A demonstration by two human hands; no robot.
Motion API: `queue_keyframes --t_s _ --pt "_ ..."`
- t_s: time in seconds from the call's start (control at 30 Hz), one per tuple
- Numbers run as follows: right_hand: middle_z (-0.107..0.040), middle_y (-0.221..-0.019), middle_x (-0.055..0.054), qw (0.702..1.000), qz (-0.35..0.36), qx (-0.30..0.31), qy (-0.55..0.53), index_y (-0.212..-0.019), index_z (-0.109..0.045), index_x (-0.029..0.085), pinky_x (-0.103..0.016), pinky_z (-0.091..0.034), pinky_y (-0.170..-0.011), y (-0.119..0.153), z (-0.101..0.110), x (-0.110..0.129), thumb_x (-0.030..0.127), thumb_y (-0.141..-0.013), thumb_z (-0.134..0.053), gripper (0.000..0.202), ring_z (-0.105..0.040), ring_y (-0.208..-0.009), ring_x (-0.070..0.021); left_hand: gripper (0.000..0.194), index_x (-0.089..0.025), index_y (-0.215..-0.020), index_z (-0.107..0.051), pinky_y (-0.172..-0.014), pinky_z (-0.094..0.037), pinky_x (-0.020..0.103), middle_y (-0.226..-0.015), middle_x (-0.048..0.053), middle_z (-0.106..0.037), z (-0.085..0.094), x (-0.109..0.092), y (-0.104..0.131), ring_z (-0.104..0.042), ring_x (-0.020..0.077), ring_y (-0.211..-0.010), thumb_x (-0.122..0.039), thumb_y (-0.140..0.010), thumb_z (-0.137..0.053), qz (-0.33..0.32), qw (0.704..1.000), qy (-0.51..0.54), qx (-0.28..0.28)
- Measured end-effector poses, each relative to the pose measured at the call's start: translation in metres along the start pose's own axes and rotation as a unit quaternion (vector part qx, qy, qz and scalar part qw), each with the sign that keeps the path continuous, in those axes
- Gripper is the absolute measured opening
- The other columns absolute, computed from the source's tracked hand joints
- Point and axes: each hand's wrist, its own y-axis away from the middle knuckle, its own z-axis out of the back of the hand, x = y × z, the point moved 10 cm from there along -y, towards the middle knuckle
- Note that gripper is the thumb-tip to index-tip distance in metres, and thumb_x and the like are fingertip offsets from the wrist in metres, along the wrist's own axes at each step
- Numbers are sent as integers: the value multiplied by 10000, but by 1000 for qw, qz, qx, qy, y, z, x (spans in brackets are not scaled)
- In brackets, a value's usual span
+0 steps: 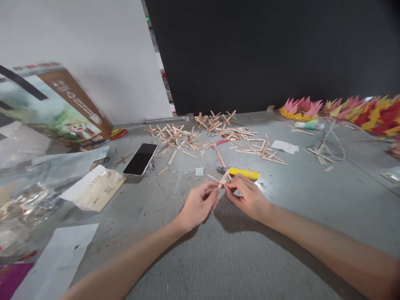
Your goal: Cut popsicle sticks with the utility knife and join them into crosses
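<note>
Crossed wooden craft sticks (222,181) are pinched between my two hands above the grey table. My left hand (200,202) closes thumb and fingers on the left side of the cross. On the other side, the fingertips of my right hand (248,196) are pressed together at its right end; part of the sticks is hidden by the fingers. A pale strip curves up from the crossing. Just beyond the right hand lies a yellow utility knife (245,173), and a red-and-white striped stick (220,159) lies behind the cross.
Heaps of wooden sticks (178,135), many crossed, spread across the back. A smartphone (140,159) and an envelope (96,189) lie left, near a printed bag (59,104). At right are pink-and-yellow paper petals (301,109), a glue stick (309,125) and a white cable (336,156).
</note>
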Motion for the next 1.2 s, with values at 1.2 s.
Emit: queue_keyframes --t_s 1.2 --pt "-556 -783 -18 995 57 24 79 -919 -502 252 -357 -466 -699 -9 1 3 119 -1014 -544 169 -555 -786 -238 402 -192 -890 -525 -526 -331 221 -566 -65 -526 -1 5 -10 -426 80 -495 -582 -969 -590 11 1000 2 24"
